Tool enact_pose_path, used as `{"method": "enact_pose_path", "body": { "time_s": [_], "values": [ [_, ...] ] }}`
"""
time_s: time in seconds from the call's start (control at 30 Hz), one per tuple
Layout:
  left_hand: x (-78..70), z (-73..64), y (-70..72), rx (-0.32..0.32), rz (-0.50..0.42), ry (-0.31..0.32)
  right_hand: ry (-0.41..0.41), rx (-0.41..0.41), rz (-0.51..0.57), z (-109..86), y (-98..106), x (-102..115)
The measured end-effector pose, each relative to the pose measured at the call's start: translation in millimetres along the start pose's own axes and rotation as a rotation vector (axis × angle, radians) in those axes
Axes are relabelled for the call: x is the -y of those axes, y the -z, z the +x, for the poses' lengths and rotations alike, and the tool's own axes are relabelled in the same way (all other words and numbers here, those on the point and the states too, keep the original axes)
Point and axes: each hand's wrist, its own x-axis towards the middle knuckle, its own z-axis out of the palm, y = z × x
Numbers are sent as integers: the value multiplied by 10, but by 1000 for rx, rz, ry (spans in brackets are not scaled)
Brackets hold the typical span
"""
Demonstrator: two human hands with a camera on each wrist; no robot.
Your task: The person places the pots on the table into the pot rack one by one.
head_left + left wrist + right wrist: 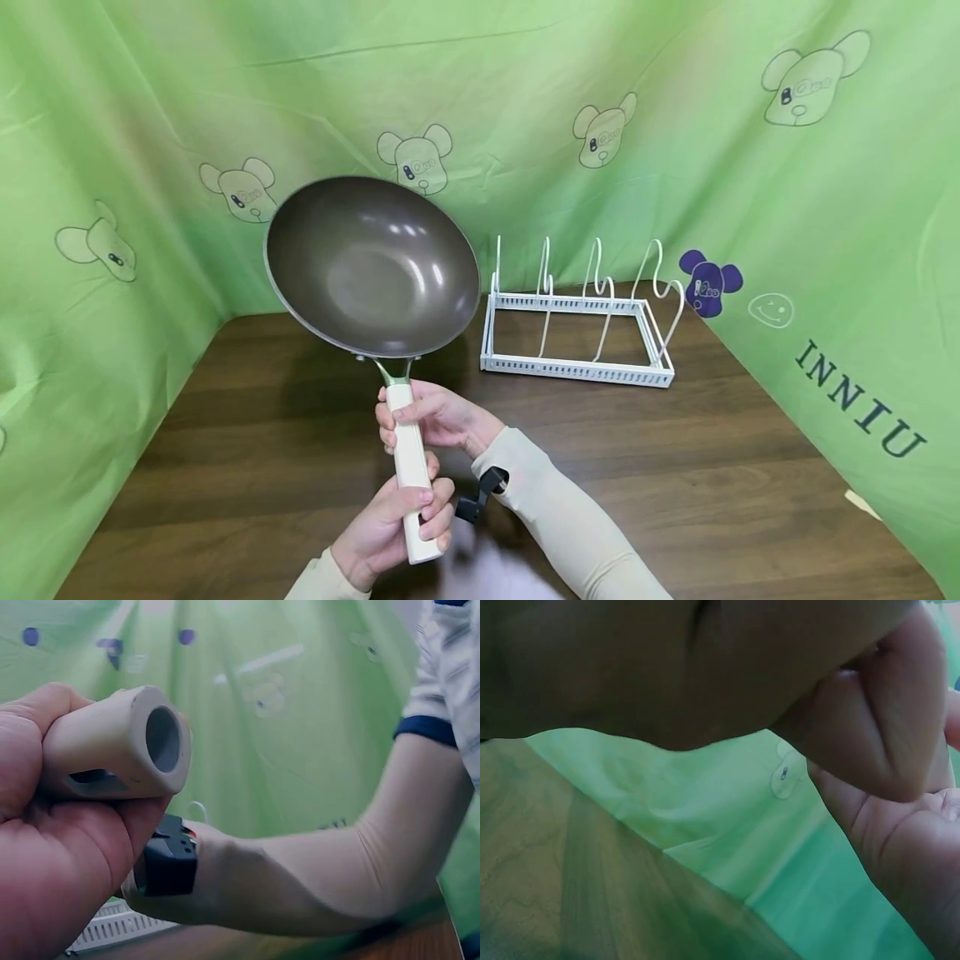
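Note:
A deep wok-like frying pan (371, 275) with a dark grey-brown inside is held up over the table, its inner face turned toward me. Its long cream handle (409, 458) points down toward me. My left hand (393, 521) grips the lower end of this handle. Higher up, close to the pan's metal bracket, my right hand (446, 417) holds the same handle. The left wrist view shows the handle's hollow end (163, 739) sticking out of the left hand (60, 855). In the right wrist view the right hand (667, 667) is dark and its grip is hidden.
A white pan rack (577, 371) with several curved wire dividers stands on the brown wooden table (600, 450), right of the pan. Green cloth (510, 125) with printed bear heads hangs at the back and sides. A small pale piece (862, 505) lies at the right edge.

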Motion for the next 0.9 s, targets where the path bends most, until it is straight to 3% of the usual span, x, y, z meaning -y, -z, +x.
{"method": "enact_pose_path", "body": {
  "time_s": [0.17, 0.33, 0.47, 0.67, 0.9],
  "values": [
    [9, 11, -13, 14, 54, 25, 5, 80, 10, -1, 6, -6],
    [-23, 58, 10, 41, 73, 64, 23, 111, 23, -4, 19, 11],
    [-59, 112, 73, 133, 40, 89, 44, 119, 30, -8, 45, 24],
    [-37, 207, 175, 302, -8, 60, 53, 125, 13, -27, 102, 19],
    [-64, 298, 220, 398, -5, 113, 33, 136, -10, -42, 38, 92]
  ]
}}
